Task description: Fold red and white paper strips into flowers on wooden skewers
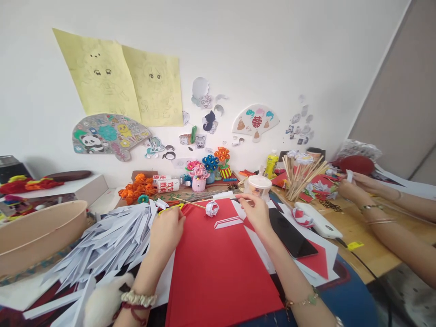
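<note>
Well, a red sheet (221, 272) lies broadest; by its far end are the left hand (167, 229), curled, grip hidden from me, and the right hand (255, 212), fingers apart; between both, a folded strip (229, 222) and paper ball (211, 209).

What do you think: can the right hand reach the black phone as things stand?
Probably yes: the black phone lies close to the right hand, and nothing visible covers it.
</note>
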`<state>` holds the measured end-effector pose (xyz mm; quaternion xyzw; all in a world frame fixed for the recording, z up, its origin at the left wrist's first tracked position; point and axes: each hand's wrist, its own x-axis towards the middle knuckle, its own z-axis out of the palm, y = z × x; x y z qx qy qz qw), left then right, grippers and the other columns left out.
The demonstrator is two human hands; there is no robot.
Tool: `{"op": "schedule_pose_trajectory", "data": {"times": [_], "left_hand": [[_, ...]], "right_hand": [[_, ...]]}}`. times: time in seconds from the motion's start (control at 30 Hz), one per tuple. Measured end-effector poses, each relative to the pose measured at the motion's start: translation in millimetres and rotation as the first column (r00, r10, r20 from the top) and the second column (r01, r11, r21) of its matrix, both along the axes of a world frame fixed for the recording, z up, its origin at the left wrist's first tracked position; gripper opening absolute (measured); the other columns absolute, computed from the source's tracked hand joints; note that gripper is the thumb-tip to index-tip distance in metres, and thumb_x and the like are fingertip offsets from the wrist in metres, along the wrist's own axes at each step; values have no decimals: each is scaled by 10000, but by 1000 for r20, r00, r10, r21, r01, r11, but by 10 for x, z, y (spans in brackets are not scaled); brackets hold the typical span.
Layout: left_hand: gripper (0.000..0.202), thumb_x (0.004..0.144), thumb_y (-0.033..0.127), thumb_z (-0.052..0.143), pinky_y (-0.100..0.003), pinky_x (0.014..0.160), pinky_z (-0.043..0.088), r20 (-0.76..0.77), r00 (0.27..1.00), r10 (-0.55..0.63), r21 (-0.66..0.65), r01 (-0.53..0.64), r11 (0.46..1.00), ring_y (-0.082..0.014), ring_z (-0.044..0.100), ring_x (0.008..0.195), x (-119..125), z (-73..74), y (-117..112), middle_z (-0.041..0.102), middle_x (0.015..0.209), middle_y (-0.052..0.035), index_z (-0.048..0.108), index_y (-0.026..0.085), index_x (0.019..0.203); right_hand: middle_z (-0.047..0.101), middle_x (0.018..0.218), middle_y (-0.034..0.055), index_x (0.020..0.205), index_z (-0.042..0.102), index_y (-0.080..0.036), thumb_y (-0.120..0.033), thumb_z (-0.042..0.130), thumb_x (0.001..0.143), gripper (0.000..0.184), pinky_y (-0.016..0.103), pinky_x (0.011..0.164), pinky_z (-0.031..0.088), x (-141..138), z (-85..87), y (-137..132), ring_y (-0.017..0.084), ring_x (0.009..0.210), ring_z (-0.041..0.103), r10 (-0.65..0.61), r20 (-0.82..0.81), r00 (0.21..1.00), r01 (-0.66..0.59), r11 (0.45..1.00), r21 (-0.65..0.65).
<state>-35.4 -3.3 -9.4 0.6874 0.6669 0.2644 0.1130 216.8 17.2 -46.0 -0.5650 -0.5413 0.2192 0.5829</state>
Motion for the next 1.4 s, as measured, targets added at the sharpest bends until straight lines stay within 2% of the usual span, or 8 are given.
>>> {"op": "schedule_pose_trajectory", "data": {"times": [0.17, 0.3, 0.4, 0.63, 0.8, 0.97, 1.13, 1.4], "left_hand": [[298, 845, 456, 487, -266, 643, 440, 360, 917, -172, -60, 206, 977, -193, 617, 724, 98, 78, -61, 676, 802, -64, 572, 172, 813], [433, 743, 578, 600, -228, 587, 409, 726, 623, -292, -69, 487, 871, -142, 562, 645, 278, 23, -136, 644, 736, -42, 578, 157, 845], [440, 700, 555, 692, -217, 570, 387, 866, 439, -241, -71, 583, 809, -122, 538, 624, 348, -32, -169, 634, 708, -38, 587, 145, 821], [394, 826, 507, 549, -265, 667, 482, 566, 753, -338, -97, 467, 879, -176, 642, 718, 336, -26, -146, 717, 805, -83, 674, 134, 815], [212, 851, 239, 495, -337, 798, 472, 220, 975, -21, -49, 32, 998, -248, 672, 862, 36, 79, -101, 731, 909, -115, 684, 145, 874], [269, 845, 163, 434, -422, 795, 448, -125, 964, 233, -17, -237, 971, -365, 637, 977, -228, 134, -132, 702, 964, -190, 696, 149, 909], [249, 833, 179, 462, -375, 724, 458, -281, 943, 178, -79, -208, 975, -344, 648, 941, -247, 138, -151, 704, 968, -168, 704, 174, 895], [185, 787, 142, 523, -342, 706, 447, -370, 926, 79, -184, -157, 970, -297, 647, 903, -304, 120, -202, 703, 997, -143, 691, 190, 847]], "right_hand": [[698, 723, 40, 972, 733, -170, -399, 596, 808, 313, 297, 600, 503, -266, 61, -148, 163, 581, 614, 303, -99, 948, -305, 952, -9], [681, 834, 46, 1108, 689, -184, -530, 605, 845, 442, 270, 609, 486, -446, 104, -294, 142, 653, 603, 708, -242, 663, -730, 683, -1], [666, 847, 39, 1130, 673, -199, -523, 640, 837, 439, 244, 595, 452, -469, 120, -333, 140, 690, 582, 756, -268, 597, -780, 626, 27], [673, 781, 20, 860, 701, -179, -479, 752, 728, 332, 273, 640, 496, -412, 68, -266, 156, 701, 616, 642, -289, 710, -671, 741, -3], [694, 675, 31, 699, 671, -158, -472, 813, 629, 352, 298, 609, 518, -388, 39, -225, 171, 627, 642, 518, -323, 792, -559, 828, -46], [671, 598, 37, 676, 683, -145, -458, 866, 546, 385, 306, 552, 497, -301, 53, -179, 168, 531, 607, 320, -412, 853, -326, 944, 58], [648, 627, 19, 808, 677, -159, -495, 836, 577, 437, 297, 536, 473, -144, 54, -110, 162, 551, 598, 145, -505, 851, -98, 988, 119], [675, 728, 41, 821, 690, -163, -450, 802, 600, 380, 279, 497, 452, -193, 95, -142, 157, 564, 584, 176, -426, 888, -158, 984, 77]]}}
